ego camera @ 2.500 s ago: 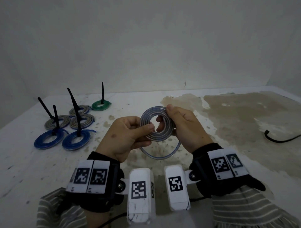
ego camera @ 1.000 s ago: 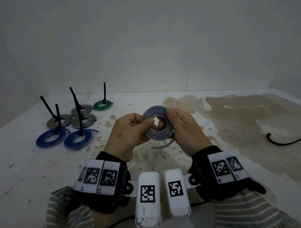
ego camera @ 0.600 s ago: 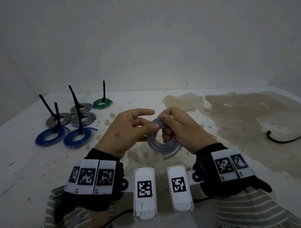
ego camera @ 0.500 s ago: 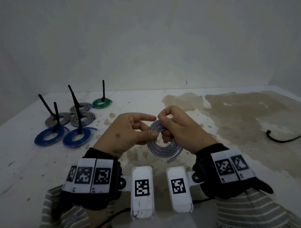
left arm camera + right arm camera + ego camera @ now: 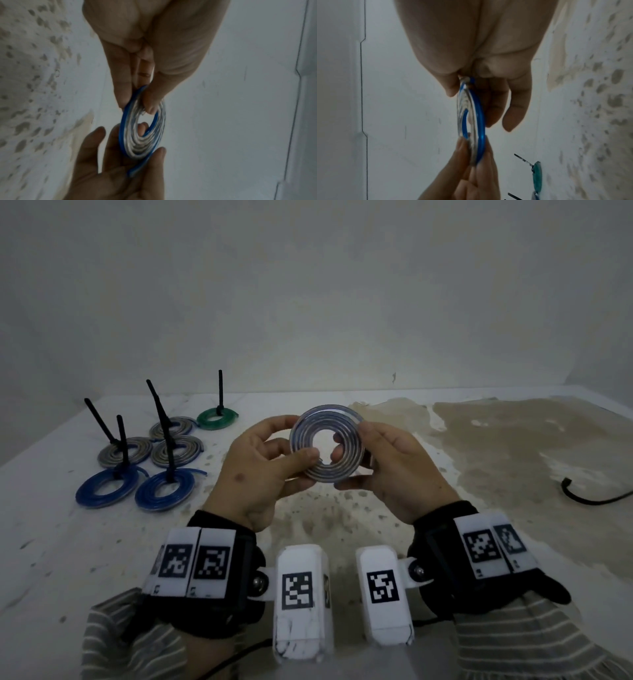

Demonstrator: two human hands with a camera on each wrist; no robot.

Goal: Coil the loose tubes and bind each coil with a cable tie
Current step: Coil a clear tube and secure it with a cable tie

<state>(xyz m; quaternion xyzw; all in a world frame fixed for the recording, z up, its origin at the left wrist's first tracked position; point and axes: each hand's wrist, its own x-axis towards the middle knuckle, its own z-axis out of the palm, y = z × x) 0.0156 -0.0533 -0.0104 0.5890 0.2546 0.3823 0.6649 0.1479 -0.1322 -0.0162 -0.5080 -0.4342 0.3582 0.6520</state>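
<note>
A flat coil of clear, blue-tinted tube (image 5: 325,415) stands upright above the table, its face toward me. My left hand (image 5: 296,444) pinches its left rim between thumb and fingers. My right hand (image 5: 356,462) grips the right rim, with one finger showing through the centre hole. In the left wrist view the coil (image 5: 137,147) is edge-on, the left hand (image 5: 137,105) pinching it from above and the right hand (image 5: 120,169) cupping it below, by a short blue tube end. The right wrist view shows the same coil (image 5: 478,121) pinched by the right hand (image 5: 462,86).
On the white table at the left lie bound coils with upright black cable ties: three grey (image 5: 176,453), two blue (image 5: 164,491) and one green (image 5: 216,419). A black cable (image 5: 596,498) lies at the right edge. A brown stain (image 5: 496,446) covers the table's right part.
The coil, tilted low with a loose tail hanging half a second ago, is now raised upright facing me with the tail drawn in. Both hands rose with it and shifted their hold.
</note>
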